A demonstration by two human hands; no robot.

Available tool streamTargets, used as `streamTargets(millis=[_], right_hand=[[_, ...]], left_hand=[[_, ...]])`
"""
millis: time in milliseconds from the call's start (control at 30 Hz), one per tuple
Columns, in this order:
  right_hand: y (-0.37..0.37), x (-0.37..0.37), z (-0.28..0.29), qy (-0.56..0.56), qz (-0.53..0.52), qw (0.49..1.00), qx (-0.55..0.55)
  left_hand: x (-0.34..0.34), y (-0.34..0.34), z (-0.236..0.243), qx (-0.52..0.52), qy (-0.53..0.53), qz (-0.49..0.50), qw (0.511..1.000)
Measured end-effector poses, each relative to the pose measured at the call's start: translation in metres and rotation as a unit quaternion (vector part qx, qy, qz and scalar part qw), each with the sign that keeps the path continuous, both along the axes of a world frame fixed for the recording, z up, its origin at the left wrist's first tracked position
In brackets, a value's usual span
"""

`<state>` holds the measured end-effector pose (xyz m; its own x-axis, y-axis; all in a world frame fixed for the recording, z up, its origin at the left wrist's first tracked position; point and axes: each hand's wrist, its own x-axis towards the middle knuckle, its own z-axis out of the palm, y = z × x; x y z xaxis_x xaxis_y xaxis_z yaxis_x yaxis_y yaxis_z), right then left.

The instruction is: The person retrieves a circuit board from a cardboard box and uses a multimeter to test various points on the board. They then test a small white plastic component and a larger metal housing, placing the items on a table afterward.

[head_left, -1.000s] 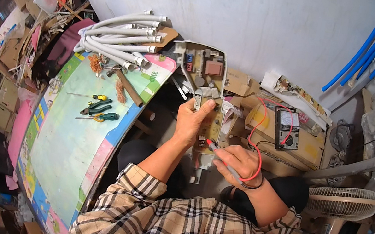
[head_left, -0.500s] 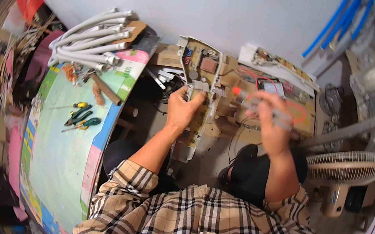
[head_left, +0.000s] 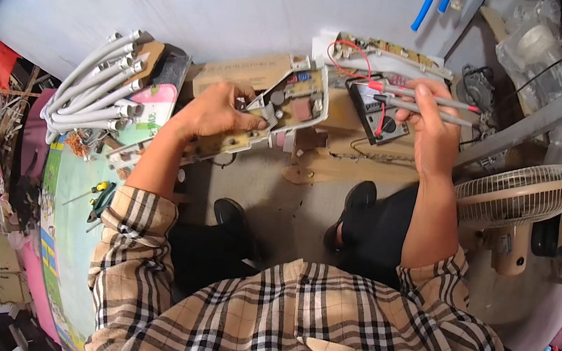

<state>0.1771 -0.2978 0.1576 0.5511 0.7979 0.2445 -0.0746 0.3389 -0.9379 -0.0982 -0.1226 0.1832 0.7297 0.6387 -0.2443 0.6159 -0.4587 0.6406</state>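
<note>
The left hand (head_left: 221,112) clasps the circuit board (head_left: 302,109), thumb on top, holding it aslant above the floor; the right hand (head_left: 431,118) pinches two test probes (head_left: 399,91) beside the black multimeter (head_left: 389,126), left of the fan (head_left: 517,196).

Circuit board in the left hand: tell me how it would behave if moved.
The circuit board is probably stiff: it shows no sag either side of the left hand. It may feel heavier toward the end with the reddish block. Its components look exposed, so knocks could damage them.
</note>
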Motion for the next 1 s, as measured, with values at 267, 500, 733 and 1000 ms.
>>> streamTargets(millis=[267,500,733,1000], right_hand=[[0.002,-0.051,-0.029,-0.094,0.14,0.977,-0.131],[-0.011,-0.073,-0.057,-0.073,0.153,0.974,-0.148],[-0.011,-0.085,-0.06,-0.046,0.196,0.968,-0.152],[-0.009,-0.089,-0.066,-0.125,0.17,0.966,-0.149]], left_hand=[[-0.029,-0.014,-0.023,-0.118,0.092,-0.038,0.988],[-0.05,-0.015,-0.029,-0.096,0.125,-0.064,0.985],[-0.062,-0.017,-0.028,-0.069,0.102,-0.082,0.989],[-0.062,-0.024,-0.022,-0.08,0.086,-0.077,0.99]])
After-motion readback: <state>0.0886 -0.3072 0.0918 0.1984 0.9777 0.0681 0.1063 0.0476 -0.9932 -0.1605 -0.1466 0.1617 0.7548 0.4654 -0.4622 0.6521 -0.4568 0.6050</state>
